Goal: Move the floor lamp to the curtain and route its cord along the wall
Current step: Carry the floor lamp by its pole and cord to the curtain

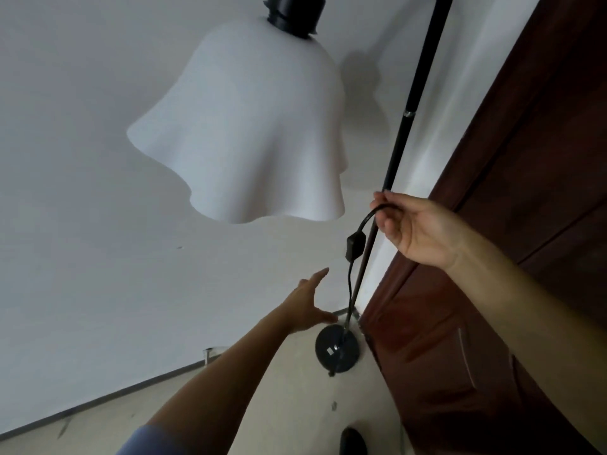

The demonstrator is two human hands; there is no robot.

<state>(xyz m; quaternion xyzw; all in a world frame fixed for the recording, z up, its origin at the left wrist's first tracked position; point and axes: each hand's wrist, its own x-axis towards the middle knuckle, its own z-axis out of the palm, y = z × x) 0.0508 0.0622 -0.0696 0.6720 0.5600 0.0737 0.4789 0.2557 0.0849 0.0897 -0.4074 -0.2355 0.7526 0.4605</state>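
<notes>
The floor lamp stands in the corner beside the door. Its wavy white shade (249,126) hangs close to the camera, its black pole (407,116) runs up the right side, and its round black base (336,351) rests on the floor. The black cord (350,284) with an inline switch (354,246) hangs along the pole. My right hand (417,231) pinches the cord's upper part just beside the pole. My left hand (308,305) reaches low toward the cord, fingers spread, holding nothing. No curtain is in view.
A dark brown wooden door (512,224) fills the right side. The white wall (82,159) meets the pale floor (295,405) at a grey skirting line. A small metal doorstop (207,354) stands by the wall. A dark shoe tip (353,441) shows at the bottom.
</notes>
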